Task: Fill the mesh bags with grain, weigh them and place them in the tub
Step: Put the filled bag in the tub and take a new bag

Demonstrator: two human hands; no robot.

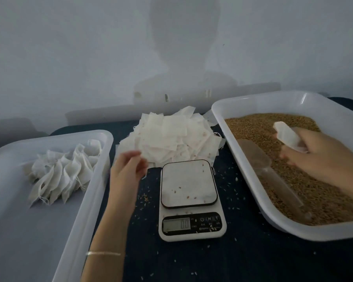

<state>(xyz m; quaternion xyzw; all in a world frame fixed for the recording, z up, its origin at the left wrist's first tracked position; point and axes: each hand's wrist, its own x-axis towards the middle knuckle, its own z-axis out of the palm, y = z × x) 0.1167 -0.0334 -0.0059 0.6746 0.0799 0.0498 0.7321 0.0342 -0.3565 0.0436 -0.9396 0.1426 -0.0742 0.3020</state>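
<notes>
A heap of empty white mesh bags [171, 137] lies at the back centre of the dark table. My left hand [128, 167] reaches to its front edge, fingers loosely curled at the nearest bag; whether it pinches one is unclear. My right hand [318, 157] holds one white mesh bag [287, 135] over the grain [293, 180] in the right tub [218, 110]. A clear scoop [263, 163] lies in the grain under that hand. Several filled bags [63, 169] lie in the left tub [94, 180]. The white scale [190, 196] stands between the tubs, its platform bare but for a few grains.
Loose grains [145, 198] are scattered over the dark table around the scale. A pale wall rises right behind the table. The near part of the left tub holds nothing.
</notes>
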